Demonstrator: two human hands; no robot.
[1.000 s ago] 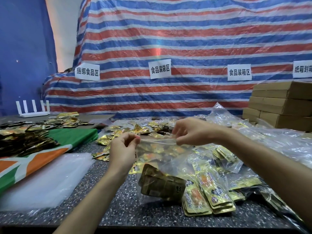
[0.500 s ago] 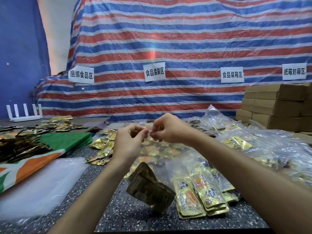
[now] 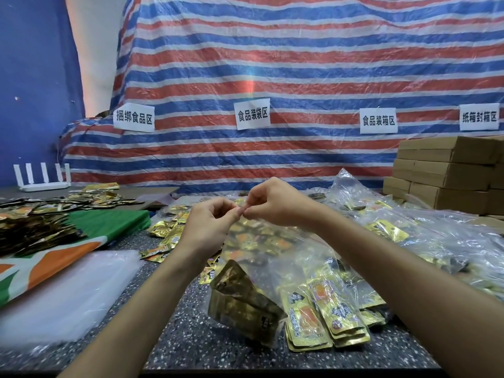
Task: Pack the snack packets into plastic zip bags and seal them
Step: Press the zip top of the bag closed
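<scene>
A clear plastic zip bag (image 3: 256, 257) hangs above the table in front of me, tilted, with several gold snack packets (image 3: 242, 304) gathered in its lower corner. My left hand (image 3: 210, 227) and my right hand (image 3: 275, 204) pinch the bag's top strip, fingertips almost touching at the middle. More gold snack packets (image 3: 324, 315) lie stacked on the table just right of the hanging bag, and a loose spread of them (image 3: 166, 230) lies behind my left hand.
A stack of empty clear bags (image 3: 68, 293) lies at the left on the speckled table (image 3: 207, 347). Filled plastic bags (image 3: 425, 241) pile up at the right, with cardboard boxes (image 3: 447, 173) behind. A green and orange box (image 3: 65, 246) carries dark packets at far left.
My hands, about a bag's width apart along the top strip a second ago, have come together at its middle. The bag has lifted and tilted, its packets sliding into the lower corner.
</scene>
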